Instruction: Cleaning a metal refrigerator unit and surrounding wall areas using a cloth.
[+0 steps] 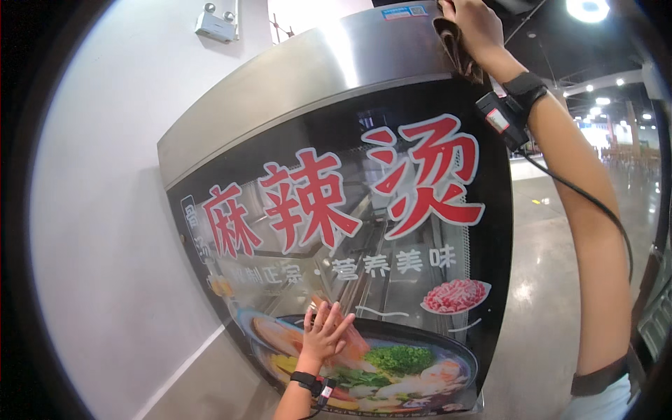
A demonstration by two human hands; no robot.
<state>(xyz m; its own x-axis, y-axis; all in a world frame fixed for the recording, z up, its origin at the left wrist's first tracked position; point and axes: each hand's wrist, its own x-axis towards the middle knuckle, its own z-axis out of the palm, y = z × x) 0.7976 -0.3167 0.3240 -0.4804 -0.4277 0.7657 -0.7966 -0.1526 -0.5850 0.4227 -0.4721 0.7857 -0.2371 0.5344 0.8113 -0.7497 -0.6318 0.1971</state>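
Note:
A tall cabinet with a glass side panel (378, 291) and a stainless steel top band (294, 68) stands before me; the glass bears large red lettering and printed food pictures. My left hand (324, 334) rests flat against the lower glass, fingers spread, holding nothing. At the upper right corner of the steel band, my right hand (475, 26) grips a dark brown cloth (455, 50), which hangs down over the corner. Part of the right hand is cut off by the picture's top edge. Each wrist wears a black strap with a small device and a cable.
A white wall (110, 173) runs close along the cabinet's left side, with an emergency light (216, 26) mounted high on it. A polished floor (535, 289) stretches off to the right, towards distant tables and chairs (630, 155). A sticker (404, 12) sits on the steel band.

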